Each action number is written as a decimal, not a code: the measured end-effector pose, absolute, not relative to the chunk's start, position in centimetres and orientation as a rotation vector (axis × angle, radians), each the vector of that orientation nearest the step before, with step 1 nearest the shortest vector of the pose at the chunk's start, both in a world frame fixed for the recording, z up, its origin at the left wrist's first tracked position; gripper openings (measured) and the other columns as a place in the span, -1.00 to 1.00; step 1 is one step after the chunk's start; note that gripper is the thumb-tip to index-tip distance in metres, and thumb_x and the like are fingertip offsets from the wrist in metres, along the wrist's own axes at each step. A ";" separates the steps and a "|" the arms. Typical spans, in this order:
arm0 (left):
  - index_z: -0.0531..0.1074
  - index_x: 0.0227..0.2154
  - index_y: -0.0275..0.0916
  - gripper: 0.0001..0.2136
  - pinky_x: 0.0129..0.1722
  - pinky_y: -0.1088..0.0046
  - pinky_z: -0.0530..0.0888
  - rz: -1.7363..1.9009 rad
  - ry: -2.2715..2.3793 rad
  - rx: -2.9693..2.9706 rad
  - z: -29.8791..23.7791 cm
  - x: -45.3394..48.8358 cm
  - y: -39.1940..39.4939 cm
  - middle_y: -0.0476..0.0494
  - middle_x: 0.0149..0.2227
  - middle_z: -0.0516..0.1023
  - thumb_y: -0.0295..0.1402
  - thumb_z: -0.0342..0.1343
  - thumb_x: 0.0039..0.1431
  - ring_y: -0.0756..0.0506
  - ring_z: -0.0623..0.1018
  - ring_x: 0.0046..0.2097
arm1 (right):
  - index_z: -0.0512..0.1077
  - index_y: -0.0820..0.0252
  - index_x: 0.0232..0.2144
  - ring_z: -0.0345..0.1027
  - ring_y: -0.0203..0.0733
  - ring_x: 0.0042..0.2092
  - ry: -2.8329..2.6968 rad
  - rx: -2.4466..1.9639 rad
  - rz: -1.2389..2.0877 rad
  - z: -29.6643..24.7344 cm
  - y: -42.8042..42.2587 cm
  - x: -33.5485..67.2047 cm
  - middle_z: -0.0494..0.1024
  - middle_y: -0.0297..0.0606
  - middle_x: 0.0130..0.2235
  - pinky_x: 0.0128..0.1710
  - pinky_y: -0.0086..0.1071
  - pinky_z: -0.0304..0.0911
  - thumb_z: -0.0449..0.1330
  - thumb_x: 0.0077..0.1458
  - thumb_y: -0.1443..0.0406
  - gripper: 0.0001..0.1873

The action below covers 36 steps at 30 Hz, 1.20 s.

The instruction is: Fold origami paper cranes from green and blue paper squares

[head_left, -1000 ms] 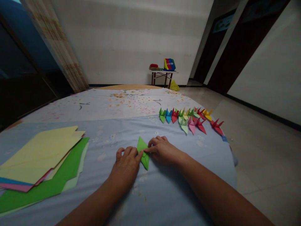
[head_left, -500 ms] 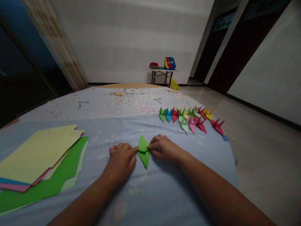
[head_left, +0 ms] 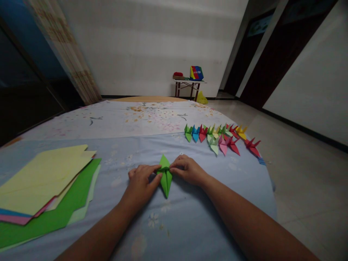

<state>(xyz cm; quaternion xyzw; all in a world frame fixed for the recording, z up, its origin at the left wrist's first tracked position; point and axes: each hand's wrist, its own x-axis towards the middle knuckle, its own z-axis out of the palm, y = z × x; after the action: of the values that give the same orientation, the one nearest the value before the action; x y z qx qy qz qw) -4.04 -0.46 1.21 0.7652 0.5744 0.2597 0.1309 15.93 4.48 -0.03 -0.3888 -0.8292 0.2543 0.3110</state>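
Both hands, left hand [head_left: 141,181] and right hand [head_left: 187,169], pinched the green diamond-shaped folded paper [head_left: 165,175] between them, its long axis running near-to-far.

Dim light; wide-angle edge distortion

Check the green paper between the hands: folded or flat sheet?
Folded: the green paper is a narrow pointed diamond, pinched at its middle by left hand and right hand.

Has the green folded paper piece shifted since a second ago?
No: green folded paper piece keeps its spot against the row of colourful paper cranes.
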 end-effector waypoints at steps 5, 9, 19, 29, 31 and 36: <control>0.48 -0.23 -0.14 -0.77 -0.04 0.18 0.28 0.905 1.545 2.021 1.2 -4.1 -0.2 -0.09 -0.20 0.56 -0.24 0.01 0.10 -0.16 0.47 -0.11 | 0.52 0.21 -0.34 0.34 -0.31 -0.32 -2.055 -0.982 0.856 0.0 4.3 15.8 0.49 -0.28 -0.39 -0.28 -0.43 0.20 0.16 0.06 0.30 -0.85; 0.47 -0.28 -0.21 -0.76 -0.20 0.34 0.39 1.018 1.457 1.818 1.7 -3.5 -0.4 -0.10 -0.28 0.55 -0.21 0.03 0.08 -0.12 0.50 -0.23 | 0.52 0.24 -0.36 0.33 -0.32 -0.36 -1.971 -1.002 0.922 0.1 4.1 15.4 0.49 -0.28 -0.40 -0.33 -0.45 0.21 0.16 0.06 0.25 -0.81; 0.41 -0.35 -0.22 -0.81 -0.29 0.37 0.42 1.059 1.468 1.735 1.6 -2.9 -0.7 -0.06 -0.39 0.51 -0.27 0.13 -0.05 -0.09 0.49 -0.33 | 0.50 0.21 -0.39 0.32 -0.33 -0.34 -2.002 -0.903 0.872 0.8 3.3 14.9 0.47 -0.30 -0.41 -0.33 -0.47 0.21 0.19 0.03 0.28 -0.87; 0.41 -0.16 -0.28 -0.65 -0.09 0.21 0.42 1.089 1.310 1.549 1.9 -2.5 -0.8 -0.20 -0.16 0.55 -0.35 0.00 -0.06 -0.18 0.53 -0.13 | 0.44 0.23 -0.36 0.24 -0.38 -0.44 -1.922 -1.109 0.959 0.7 3.5 14.8 0.47 -0.35 -0.44 -0.43 -0.50 0.14 0.12 0.07 0.20 -0.80; 0.41 -0.16 -0.28 -0.65 -0.08 0.21 0.42 1.087 1.313 1.550 1.8 -2.5 -0.8 -0.20 -0.15 0.55 -0.33 0.01 -0.05 -0.18 0.52 -0.11 | 0.42 0.23 -0.35 0.23 -0.37 -0.44 -1.962 -1.130 0.911 0.8 3.2 14.7 0.44 -0.36 -0.43 -0.43 -0.49 0.13 0.18 0.01 0.15 -0.75; 0.41 -0.19 -0.27 -0.68 -0.17 0.25 0.47 1.098 1.331 1.496 1.7 -2.4 -0.8 -0.18 -0.23 0.57 -0.27 0.05 -0.02 -0.17 0.55 -0.19 | 0.37 0.20 -0.29 0.20 -0.37 -0.44 -2.034 -1.193 0.847 0.6 2.9 14.4 0.40 -0.37 -0.41 -0.42 -0.48 0.13 0.26 -0.08 0.23 -0.73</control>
<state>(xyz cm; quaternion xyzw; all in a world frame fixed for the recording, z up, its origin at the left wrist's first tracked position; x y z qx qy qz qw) -2.39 -0.82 1.65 0.5956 0.5300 0.4374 0.4160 14.45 2.89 0.58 -0.4522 -0.7712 0.3211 0.3126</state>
